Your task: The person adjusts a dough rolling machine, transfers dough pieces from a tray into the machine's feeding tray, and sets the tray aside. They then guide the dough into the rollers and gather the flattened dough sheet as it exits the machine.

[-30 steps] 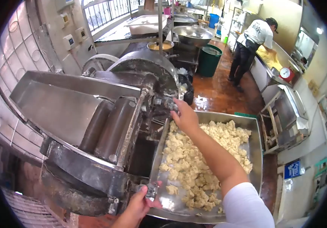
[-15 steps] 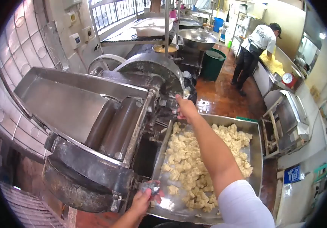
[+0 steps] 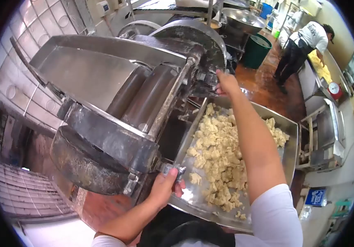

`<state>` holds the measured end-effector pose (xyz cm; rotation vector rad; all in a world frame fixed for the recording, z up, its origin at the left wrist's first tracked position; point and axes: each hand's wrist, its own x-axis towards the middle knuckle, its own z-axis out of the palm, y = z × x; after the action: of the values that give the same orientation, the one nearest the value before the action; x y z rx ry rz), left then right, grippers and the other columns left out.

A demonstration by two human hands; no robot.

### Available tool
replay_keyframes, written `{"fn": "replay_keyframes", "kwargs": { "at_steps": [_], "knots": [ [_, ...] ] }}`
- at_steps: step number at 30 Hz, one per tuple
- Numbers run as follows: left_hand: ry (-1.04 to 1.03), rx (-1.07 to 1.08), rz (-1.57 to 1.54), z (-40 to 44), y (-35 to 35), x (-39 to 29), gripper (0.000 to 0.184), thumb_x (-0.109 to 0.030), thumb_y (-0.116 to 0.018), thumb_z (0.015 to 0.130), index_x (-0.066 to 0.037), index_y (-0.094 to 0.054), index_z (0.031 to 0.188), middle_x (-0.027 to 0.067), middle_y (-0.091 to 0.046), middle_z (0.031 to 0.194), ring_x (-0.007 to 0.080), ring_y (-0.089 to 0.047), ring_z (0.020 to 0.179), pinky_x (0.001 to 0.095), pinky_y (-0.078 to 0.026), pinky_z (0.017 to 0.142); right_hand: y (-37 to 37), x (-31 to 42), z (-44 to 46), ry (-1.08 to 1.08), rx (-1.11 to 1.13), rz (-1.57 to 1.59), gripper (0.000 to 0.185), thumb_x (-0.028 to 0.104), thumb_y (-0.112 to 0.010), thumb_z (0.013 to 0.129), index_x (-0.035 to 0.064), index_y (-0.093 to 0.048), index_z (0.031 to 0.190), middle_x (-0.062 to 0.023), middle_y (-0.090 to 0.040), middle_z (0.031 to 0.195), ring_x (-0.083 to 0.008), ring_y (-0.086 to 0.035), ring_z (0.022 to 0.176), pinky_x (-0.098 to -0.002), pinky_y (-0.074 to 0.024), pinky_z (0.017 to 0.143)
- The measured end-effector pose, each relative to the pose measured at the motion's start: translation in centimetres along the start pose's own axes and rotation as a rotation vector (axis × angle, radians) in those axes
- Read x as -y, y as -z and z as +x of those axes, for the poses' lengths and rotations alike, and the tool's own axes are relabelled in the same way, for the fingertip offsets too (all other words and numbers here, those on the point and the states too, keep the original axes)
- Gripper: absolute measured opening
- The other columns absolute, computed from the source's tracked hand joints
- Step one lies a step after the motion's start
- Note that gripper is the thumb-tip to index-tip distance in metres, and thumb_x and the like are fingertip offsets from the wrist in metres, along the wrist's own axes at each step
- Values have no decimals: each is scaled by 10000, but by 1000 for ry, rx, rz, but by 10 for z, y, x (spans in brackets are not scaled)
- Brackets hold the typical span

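Observation:
A dough roller machine with two dark steel rollers (image 3: 150,99) and a sloping metal feed tray (image 3: 78,76) stands in front of me, on the left. My left hand (image 3: 164,190) is closed around a metal adjusting knob (image 3: 178,171) at the machine's near front corner. At the far front corner my right hand (image 3: 228,85) curls around the end of a similar shaft (image 3: 205,77); its knob is mostly hidden by the fingers. Below my right forearm, crumbly pale dough (image 3: 218,152) lies in chunks in a large metal pan (image 3: 294,144) beside the machine.
A co-worker (image 3: 304,49) bends over a counter with a yellow mass (image 3: 321,68), near a red dial scale (image 3: 335,90). A green bin (image 3: 256,51), a steel bowl (image 3: 243,20) and a metal rack (image 3: 323,131) stand around the tiled floor.
My view has tilted down and turned left, so the machine and pan appear shifted right and upward. Both hands stay at the same two machine corners.

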<state>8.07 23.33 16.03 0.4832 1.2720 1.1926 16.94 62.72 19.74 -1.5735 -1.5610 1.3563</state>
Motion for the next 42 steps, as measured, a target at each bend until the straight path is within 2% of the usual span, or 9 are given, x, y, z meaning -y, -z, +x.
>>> {"fn": "replay_keyframes", "kwargs": {
  "at_steps": [3,9,12,15,26,30,33,37,42],
  "knots": [
    [54,48,-89,5,4,1,589,-531,-426,946,-9,-538,1194,64,-607,743,147,-578,592,285,-488,595,7,-14,38,321,-151,-582,394,421,-534,893,41,-627,936,-169,-643,834,-308,-643,722,-438,-519,664],
    [-5,221,-534,26,-1,-6,451,-334,-593,881,-22,-534,1202,107,-631,897,210,-622,691,320,-515,649,2,15,-39,878,-435,-911,423,427,-555,873,38,-595,1035,-192,-647,962,-345,-632,925,-440,-502,793],
    [-80,329,-593,33,1,-4,381,-279,-609,869,-45,-540,1162,116,-630,942,231,-624,681,330,-504,588,5,-4,-13,542,-455,-528,470,468,-528,896,47,-559,1103,-171,-651,949,-308,-663,784,-409,-530,656],
    [-25,230,-614,29,0,-1,295,-271,-606,874,-78,-551,1089,113,-624,927,216,-606,640,331,-485,535,-7,-11,-18,-91,-16,172,500,515,-463,925,72,-536,1144,-131,-654,896,-244,-661,663,-341,-510,515],
    [186,66,-641,17,-8,-23,186,-252,-636,878,-140,-517,968,79,-612,852,162,-547,563,239,-343,402,-15,-12,-1,-170,160,294,525,524,-374,947,109,-441,1262,-95,-652,780,-203,-633,574,-336,-491,512],
    [221,71,-601,21,-4,-20,184,-275,-617,883,-134,-553,982,86,-608,829,178,-542,575,272,-403,453,-7,12,-12,-65,17,-66,425,451,-491,909,67,-591,1060,-141,-652,816,-263,-643,634,-419,-524,615],
    [239,42,-596,20,-5,-23,193,-265,-623,875,-127,-555,992,84,-612,852,191,-568,616,284,-438,490,-2,21,-43,690,-484,-813,345,362,-608,837,54,-628,991,-151,-634,924,-305,-643,817,-435,-524,732],
    [240,-1,-619,16,-10,-31,186,-235,-630,856,-131,-552,989,78,-608,868,203,-596,661,309,-471,529,5,42,-57,912,-81,-1207,390,339,-686,763,61,-629,1031,-133,-603,1044,-323,-618,939,-438,-507,808],
    [198,39,-720,23,-10,-17,154,-184,-614,844,-129,-523,955,79,-579,821,190,-542,596,287,-393,464,0,59,-30,677,147,-1417,441,389,-694,751,77,-641,1059,-134,-647,1059,-309,-627,993,-434,-511,825]
  ]
}}
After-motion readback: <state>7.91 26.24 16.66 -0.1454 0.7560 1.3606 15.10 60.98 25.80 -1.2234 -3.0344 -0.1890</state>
